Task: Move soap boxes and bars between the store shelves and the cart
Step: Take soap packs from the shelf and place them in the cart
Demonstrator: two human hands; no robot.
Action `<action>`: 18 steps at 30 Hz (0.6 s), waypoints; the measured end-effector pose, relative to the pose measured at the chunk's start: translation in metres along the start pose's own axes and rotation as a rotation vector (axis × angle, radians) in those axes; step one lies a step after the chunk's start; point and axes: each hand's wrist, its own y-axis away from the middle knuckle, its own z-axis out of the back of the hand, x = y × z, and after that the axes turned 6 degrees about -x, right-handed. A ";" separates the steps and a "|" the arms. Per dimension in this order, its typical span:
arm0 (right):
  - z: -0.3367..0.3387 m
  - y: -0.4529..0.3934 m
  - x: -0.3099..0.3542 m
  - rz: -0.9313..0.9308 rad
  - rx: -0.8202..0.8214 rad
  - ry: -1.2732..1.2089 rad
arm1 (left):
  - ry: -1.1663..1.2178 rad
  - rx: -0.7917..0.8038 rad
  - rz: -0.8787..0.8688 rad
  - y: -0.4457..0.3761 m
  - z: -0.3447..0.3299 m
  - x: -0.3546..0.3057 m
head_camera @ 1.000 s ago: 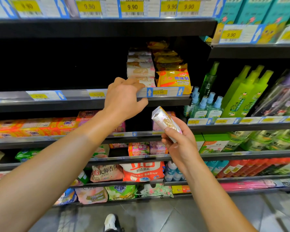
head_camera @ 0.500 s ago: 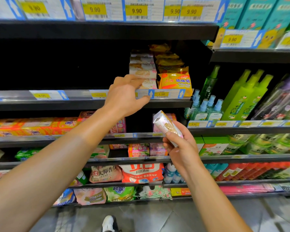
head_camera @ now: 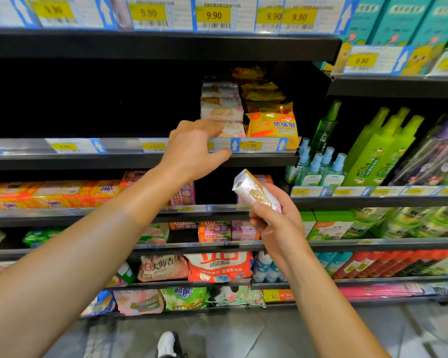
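Soap bar, white-and-gold wrapped point(head_camera: 256, 196) — pinched in your right hand point(head_camera: 277, 228), below shelf lip | left hand point(head_camera: 192, 151) fingers spread at stacked white soap boxes point(head_camera: 221, 109) — seat fingertips on one box only.

white-gold soap bar point(head_camera: 256, 196) tilted, stacked soap boxes point(head_camera: 221, 109) on shelf point(head_camera: 130, 161)

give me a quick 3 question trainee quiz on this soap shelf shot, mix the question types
1. True or false: the right hand holds a soap bar.
2. The left hand reaches toward: A) the green spray bottles B) the stacked white soap boxes C) the floor.
3. Fill in: the tag under the yellow sulfur soap packs reads ____.

Key: 1 true; 2 B; 3 1.50
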 end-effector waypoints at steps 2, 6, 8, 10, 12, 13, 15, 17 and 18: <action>-0.001 -0.003 0.004 0.061 0.006 0.075 | 0.156 -0.118 0.001 0.004 0.009 -0.001; -0.007 -0.003 0.024 0.320 0.059 0.462 | 0.333 -0.125 -0.141 0.023 0.026 -0.002; -0.013 -0.006 0.035 0.431 0.122 0.564 | 0.313 0.011 -0.255 0.030 0.029 0.004; -0.019 -0.010 0.041 0.499 0.176 0.640 | 0.222 0.111 -0.352 0.033 0.028 0.011; -0.024 -0.013 0.045 0.549 0.226 0.694 | 0.163 0.128 -0.381 0.034 0.028 0.014; -0.027 -0.013 0.048 0.562 0.247 0.706 | 0.165 0.126 -0.361 0.034 0.030 0.015; -0.032 -0.013 0.054 0.570 0.288 0.704 | 0.229 0.128 -0.290 0.034 0.035 0.015; -0.033 -0.015 0.060 0.560 0.360 0.689 | 0.351 0.156 -0.203 0.036 0.038 0.015; -0.034 -0.016 0.062 0.559 0.399 0.693 | 0.416 0.161 -0.159 0.036 0.039 0.015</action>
